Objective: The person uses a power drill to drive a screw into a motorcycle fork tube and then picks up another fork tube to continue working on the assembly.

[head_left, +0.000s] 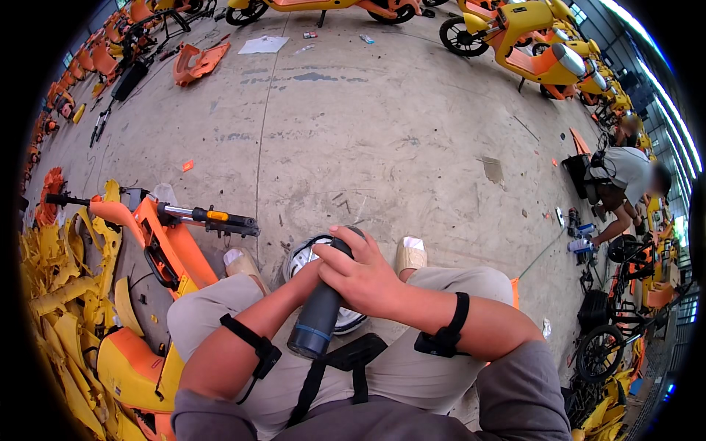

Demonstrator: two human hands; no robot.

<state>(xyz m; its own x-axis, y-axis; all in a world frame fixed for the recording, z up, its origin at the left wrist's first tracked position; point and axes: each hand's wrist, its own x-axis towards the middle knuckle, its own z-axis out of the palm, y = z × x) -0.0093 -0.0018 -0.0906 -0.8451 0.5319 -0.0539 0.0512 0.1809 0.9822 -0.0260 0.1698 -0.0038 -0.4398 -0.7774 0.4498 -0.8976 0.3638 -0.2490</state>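
Note:
A dark grey cylinder with a thin blue ring near its lower end (315,323) lies slantwise above my lap. It looks like a bottle, though its kind is not certain. My right hand (362,273) is closed over its upper part, fingers wrapped across it. My left hand (307,278) reaches in against the cylinder's left side; its fingers are hidden behind the cylinder and my right hand. Below both hands, on the floor between my feet, rests a round pale part with a dark rim (351,323), perhaps a wheel, mostly covered by my hands and the cylinder.
An orange and yellow scooter frame with a fork (165,250) lies close on my left. Beside it is a heap of yellow plastic panels (62,309). A person (625,173) bends over parts at the right. Yellow scooters (526,51) stand farther back.

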